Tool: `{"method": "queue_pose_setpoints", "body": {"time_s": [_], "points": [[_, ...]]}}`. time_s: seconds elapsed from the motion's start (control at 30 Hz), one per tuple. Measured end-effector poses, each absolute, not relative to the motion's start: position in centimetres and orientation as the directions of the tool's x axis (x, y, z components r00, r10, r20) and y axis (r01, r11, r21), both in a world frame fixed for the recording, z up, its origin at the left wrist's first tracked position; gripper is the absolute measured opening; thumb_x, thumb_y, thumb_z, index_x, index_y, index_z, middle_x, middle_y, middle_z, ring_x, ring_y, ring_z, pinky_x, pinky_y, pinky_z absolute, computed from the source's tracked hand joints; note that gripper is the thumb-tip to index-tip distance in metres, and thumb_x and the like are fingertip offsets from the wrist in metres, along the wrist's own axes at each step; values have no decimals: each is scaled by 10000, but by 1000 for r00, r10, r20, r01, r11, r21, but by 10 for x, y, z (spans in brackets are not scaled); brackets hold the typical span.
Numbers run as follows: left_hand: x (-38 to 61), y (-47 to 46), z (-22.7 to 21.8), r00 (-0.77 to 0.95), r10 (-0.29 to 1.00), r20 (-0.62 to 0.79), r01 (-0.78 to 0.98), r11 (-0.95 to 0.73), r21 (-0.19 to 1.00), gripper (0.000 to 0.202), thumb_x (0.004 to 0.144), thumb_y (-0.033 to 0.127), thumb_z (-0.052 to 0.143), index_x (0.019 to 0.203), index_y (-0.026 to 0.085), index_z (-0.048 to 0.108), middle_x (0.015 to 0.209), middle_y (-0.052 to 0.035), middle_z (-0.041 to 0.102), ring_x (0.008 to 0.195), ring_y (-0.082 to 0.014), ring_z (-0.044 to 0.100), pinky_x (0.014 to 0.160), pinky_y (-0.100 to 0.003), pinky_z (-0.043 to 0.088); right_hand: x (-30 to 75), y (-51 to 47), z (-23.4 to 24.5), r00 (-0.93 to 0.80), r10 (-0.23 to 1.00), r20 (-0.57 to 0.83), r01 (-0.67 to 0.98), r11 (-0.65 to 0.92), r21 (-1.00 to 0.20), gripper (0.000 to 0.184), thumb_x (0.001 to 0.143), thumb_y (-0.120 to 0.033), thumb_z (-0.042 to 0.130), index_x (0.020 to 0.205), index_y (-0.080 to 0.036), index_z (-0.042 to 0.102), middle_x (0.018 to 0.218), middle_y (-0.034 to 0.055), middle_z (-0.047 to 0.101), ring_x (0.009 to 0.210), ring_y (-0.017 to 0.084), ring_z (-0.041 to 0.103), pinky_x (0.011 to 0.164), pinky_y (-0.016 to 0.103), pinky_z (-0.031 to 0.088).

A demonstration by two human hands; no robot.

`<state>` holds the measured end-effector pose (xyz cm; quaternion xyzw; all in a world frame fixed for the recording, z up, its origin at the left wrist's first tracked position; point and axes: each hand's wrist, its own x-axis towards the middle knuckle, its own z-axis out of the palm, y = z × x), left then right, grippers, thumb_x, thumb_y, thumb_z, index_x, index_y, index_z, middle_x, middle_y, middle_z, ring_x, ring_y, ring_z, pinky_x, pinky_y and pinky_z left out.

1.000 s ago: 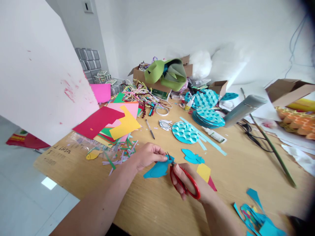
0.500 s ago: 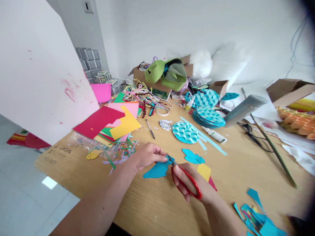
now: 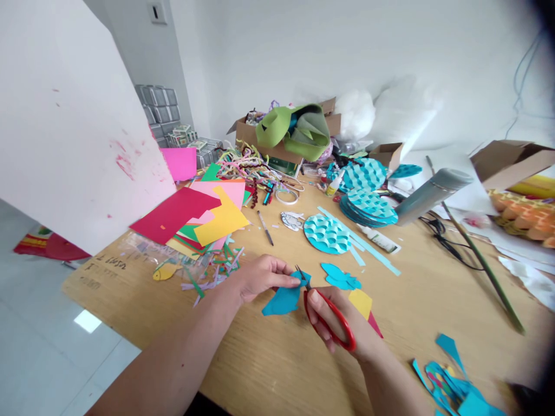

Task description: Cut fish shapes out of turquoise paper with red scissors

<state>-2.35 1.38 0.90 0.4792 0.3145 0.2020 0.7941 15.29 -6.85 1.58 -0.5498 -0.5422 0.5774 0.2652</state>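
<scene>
A piece of blue paper (image 3: 282, 301) is pinched between the thumb and fingers of my left hand (image 3: 265, 277), a little above the wooden table (image 3: 243, 364). My right hand (image 3: 336, 315) is wrapped round the red handles of a pair of scissors (image 3: 350, 335). The dark blades meet the blue paper at its upper right part, close to my left fingertips. Just beyond my hands lies a blue fish-shaped cutout (image 3: 340, 277). Yellow paper (image 3: 359, 301) and a red scrap lie partly behind my right hand.
Coloured paper sheets (image 3: 173, 215) and thin paper strips (image 3: 212, 277) lie at left. A scale-patterned disc (image 3: 326, 234), a glue bottle (image 3: 381, 240) and a pen (image 3: 265, 227) lie farther back. Blue offcuts (image 3: 459, 384) are at front right. A grey flask (image 3: 431, 193) stands beyond.
The blue paper has turned a little in my left hand, its lower left tip shifting right. The scissors remain at its upper right part, with my right hand nearly unmoved.
</scene>
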Motion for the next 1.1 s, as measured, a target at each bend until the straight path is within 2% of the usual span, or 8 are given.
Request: {"method": "queue_pose_setpoints", "body": {"time_s": [0.27,0.47,0.7,1.1], "points": [[-25,14,9,698,625,-349,-47,526,849,340,545,385,847,714,124,710,632,-24,667,545,-102,552,593,-247,399,153,-69,14,-231,903,-362,299,-288,-910,626,786,-785,443,600,-189,479,365,-61,448,258,62,400,306,174,281],[-24,14,10,672,659,-338,-54,499,865,353,524,388,854,721,129,721,657,-25,692,578,-109,582,619,-245,415,156,-69,14,-253,893,-373,327,-284,-901,633,794,-788,422,614,-184,482,380,-61,458,270,61,417,319,172,287],[-26,16,11,642,683,-349,25,436,900,317,541,371,831,715,128,724,638,-7,670,569,-92,540,598,-235,390,156,-69,16,-300,890,-343,364,-225,-904,644,825,-782,354,641,-182,500,407,-44,476,305,81,463,347,186,300],[-28,17,9,687,625,-371,75,447,891,304,540,388,817,653,138,685,596,-20,664,538,-120,563,568,-254,404,153,-70,24,-304,879,-369,412,-228,-882,649,802,-806,350,624,-193,470,420,-49,464,310,79,451,345,197,347]]}}
